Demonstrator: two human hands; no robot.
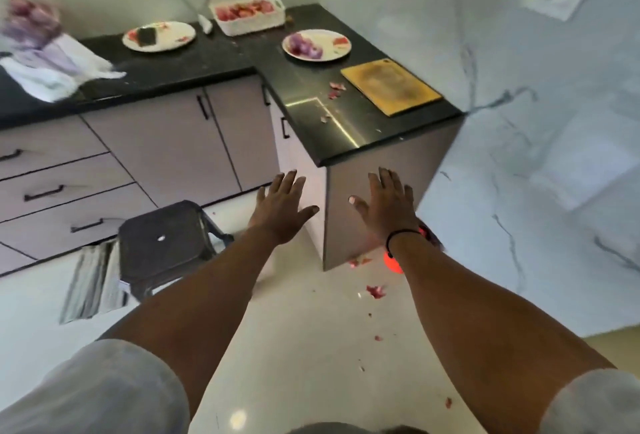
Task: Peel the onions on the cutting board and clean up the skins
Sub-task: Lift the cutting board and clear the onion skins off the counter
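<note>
A rectangular wooden cutting board (pixel 391 86) lay at the right end of the black stone L-shaped counter (pixel 194 63), with scraps of red onion skin (pixel 335 90) just to its left on the counter. Behind the board sat a round white plate of peeled onions (pixel 316 45), and behind that a white plastic basket (pixel 250 15). Further left stood a second round white plate (pixel 159 36); more skins (pixel 375 291) lay on the floor before the counter's end.

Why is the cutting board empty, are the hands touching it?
Apart. The head view shows both the left hand and right hand below the counter edge, far from the cutting board.
</note>
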